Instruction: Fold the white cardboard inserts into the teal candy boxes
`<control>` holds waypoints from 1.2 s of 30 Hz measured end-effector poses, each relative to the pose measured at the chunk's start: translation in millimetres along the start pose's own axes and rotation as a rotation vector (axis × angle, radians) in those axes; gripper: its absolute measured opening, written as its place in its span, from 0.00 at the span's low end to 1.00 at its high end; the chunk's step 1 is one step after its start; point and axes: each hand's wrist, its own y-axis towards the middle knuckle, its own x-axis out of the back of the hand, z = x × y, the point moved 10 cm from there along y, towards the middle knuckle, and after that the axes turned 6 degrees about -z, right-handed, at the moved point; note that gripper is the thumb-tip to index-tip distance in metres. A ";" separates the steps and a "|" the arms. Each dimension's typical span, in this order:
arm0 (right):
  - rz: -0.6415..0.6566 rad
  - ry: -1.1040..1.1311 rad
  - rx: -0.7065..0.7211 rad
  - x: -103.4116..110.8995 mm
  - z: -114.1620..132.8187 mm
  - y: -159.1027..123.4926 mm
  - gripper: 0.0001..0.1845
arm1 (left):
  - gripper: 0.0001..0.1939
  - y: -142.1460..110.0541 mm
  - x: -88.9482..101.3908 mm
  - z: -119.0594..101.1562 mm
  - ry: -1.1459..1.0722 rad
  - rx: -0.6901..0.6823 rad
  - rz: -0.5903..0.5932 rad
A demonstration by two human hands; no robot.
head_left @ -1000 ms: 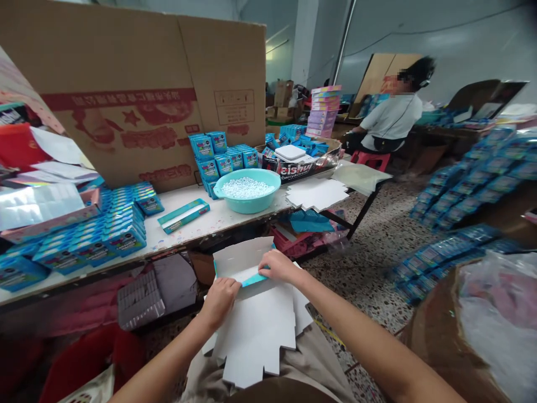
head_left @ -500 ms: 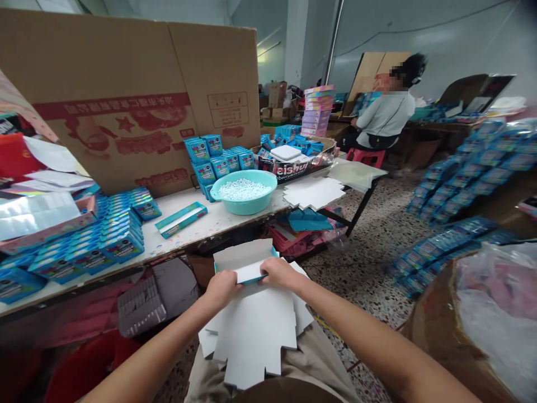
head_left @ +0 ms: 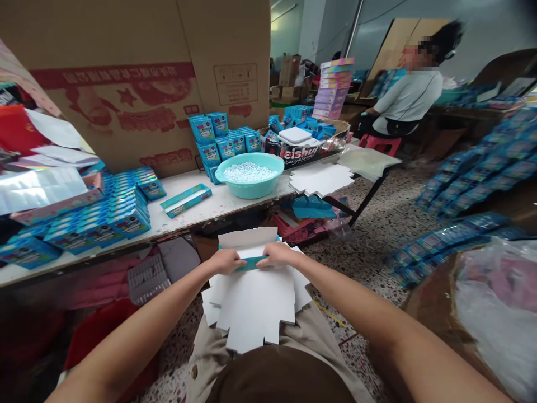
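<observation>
My left hand (head_left: 227, 261) and my right hand (head_left: 277, 254) pinch the near wall of a partly folded cardboard box (head_left: 251, 262), one hand toward each end. Its folded wall is blue outside, while the inside is white and the far flap stands up. Beneath it, flat white cardboard blanks (head_left: 255, 305) with notched edges lie on my lap. On the table ahead, a teal basin (head_left: 250, 189) holds many small pale pieces. Left of the basin sits a long, open blue display box (head_left: 187, 200).
Rows of small blue packets (head_left: 130, 215) line the left of the table (head_left: 159, 226), before a large brown carton (head_left: 138, 84). More flat blanks (head_left: 321, 178) lie at its right end. A co-worker (head_left: 413, 101) sits behind. At right stands a carton with a plastic liner (head_left: 495, 296).
The near blue wall of the box has been folded upright, and my hands have come a little closer together along it. My view has tilted down and turned slightly left.
</observation>
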 end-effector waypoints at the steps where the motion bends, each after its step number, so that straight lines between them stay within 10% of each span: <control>1: 0.026 -0.001 -0.002 -0.3 -0.3 1.4 0.22 | 0.21 0.9 -0.7 0.0 0.002 -0.003 0.001; 23: -0.094 -0.134 -0.023 21.1 12.7 -17.1 0.19 | 0.13 -30.6 18.7 -19.9 0.120 -0.197 -0.331; 30: -0.590 0.083 -0.070 62.5 48.5 -56.2 0.19 | 0.32 -99.8 67.4 7.0 -0.559 0.056 -1.175; 36: -0.591 0.852 0.151 54.9 93.4 -48.7 0.17 | 0.33 -67.2 24.5 -6.5 -1.146 0.102 -0.770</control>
